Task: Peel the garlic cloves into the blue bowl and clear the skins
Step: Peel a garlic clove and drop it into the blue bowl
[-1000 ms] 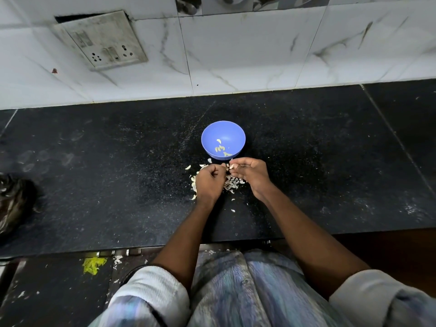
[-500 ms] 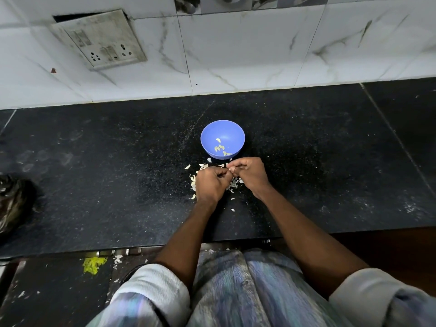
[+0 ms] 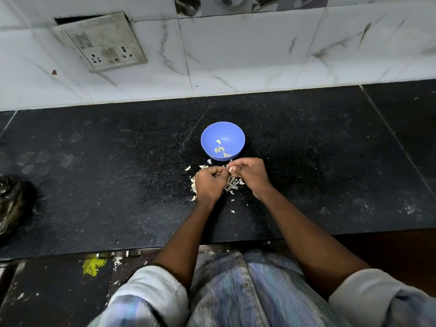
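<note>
Both hands [image 3: 230, 171] stay pinched on 1 garlic clove [image 3: 229, 169] w/ barely any shift vs 1 s ago, peeling ongoing beside blue bowl [image 3: 233, 133].

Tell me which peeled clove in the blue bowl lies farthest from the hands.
The single clove highest up the blue bowl, alone near its centre; the other cloves cluster lower, toward the near rim.

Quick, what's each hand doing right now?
Left hand: fingers curled shut, pinching something small, likely a garlic clove.
Right hand: fingers curled shut, picking at the same spot.
</note>
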Action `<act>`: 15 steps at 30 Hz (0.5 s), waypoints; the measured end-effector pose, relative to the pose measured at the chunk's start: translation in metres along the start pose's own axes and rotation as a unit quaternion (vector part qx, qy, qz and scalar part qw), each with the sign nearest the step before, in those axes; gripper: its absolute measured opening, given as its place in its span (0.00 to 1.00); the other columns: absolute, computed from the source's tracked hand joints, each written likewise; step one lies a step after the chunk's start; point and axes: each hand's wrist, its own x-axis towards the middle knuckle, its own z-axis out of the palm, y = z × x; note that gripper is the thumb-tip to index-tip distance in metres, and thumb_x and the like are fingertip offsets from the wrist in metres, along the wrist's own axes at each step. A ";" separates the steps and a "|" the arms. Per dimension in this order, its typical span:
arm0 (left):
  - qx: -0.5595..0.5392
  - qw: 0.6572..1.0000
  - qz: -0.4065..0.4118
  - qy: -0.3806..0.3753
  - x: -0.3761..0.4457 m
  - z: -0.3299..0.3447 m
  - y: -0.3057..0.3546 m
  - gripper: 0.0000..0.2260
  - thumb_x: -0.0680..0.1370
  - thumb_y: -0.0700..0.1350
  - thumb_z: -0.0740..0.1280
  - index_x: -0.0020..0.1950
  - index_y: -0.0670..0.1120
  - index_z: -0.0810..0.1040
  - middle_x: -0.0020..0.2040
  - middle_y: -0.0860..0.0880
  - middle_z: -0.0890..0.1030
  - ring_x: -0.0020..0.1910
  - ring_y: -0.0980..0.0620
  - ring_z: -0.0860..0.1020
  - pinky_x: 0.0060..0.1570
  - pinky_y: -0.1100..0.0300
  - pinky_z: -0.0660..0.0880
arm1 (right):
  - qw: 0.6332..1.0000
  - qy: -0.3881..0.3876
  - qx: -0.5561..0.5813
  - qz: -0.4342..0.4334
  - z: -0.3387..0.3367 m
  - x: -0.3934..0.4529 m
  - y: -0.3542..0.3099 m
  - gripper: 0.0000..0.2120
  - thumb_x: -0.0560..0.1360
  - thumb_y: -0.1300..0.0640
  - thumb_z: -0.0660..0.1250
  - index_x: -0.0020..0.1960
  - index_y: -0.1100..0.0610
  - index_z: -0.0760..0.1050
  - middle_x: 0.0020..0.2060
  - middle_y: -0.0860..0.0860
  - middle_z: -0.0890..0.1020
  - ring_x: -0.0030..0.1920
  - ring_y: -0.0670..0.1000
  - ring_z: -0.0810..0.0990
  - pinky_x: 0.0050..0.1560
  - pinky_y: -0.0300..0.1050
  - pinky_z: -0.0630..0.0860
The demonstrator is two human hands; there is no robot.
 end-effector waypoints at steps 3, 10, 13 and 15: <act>0.036 0.999 0.024 -0.005 -0.001 0.000 0.003 0.04 0.76 0.48 0.77 0.43 0.49 0.90 0.35 0.56 0.86 0.34 0.60 0.83 0.42 0.57 0.82 | 0.999 0.006 -0.044 -0.017 0.001 0.000 -0.002 0.09 0.75 0.71 0.70 0.49 0.62 0.86 0.40 0.54 0.88 0.41 0.51 0.87 0.47 0.44 0.84; 0.048 0.999 0.021 0.003 -0.004 0.000 0.007 0.02 0.74 0.46 0.77 0.43 0.49 0.90 0.36 0.56 0.87 0.33 0.64 0.82 0.39 0.62 0.79 | 0.991 0.022 -0.122 -0.057 0.005 -0.002 -0.005 0.09 0.74 0.70 0.71 0.48 0.59 0.87 0.39 0.51 0.88 0.41 0.46 0.87 0.48 0.42 0.84; 0.026 0.999 -0.002 0.019 -0.007 0.001 0.011 0.06 0.73 0.44 0.77 0.36 0.45 0.88 0.31 0.50 0.84 0.29 0.61 0.77 0.36 0.60 0.78 | 0.984 0.031 -0.152 -0.088 0.006 -0.003 -0.005 0.10 0.74 0.70 0.71 0.47 0.58 0.87 0.40 0.48 0.88 0.41 0.43 0.86 0.47 0.38 0.83; 0.004 0.999 -0.024 0.022 -0.006 0.003 0.008 0.08 0.72 0.45 0.77 0.35 0.43 0.86 0.30 0.47 0.83 0.29 0.58 0.76 0.36 0.57 0.79 | 0.983 0.033 -0.152 -0.097 0.006 -0.004 -0.005 0.10 0.73 0.70 0.71 0.47 0.58 0.87 0.40 0.48 0.88 0.41 0.43 0.86 0.47 0.38 0.83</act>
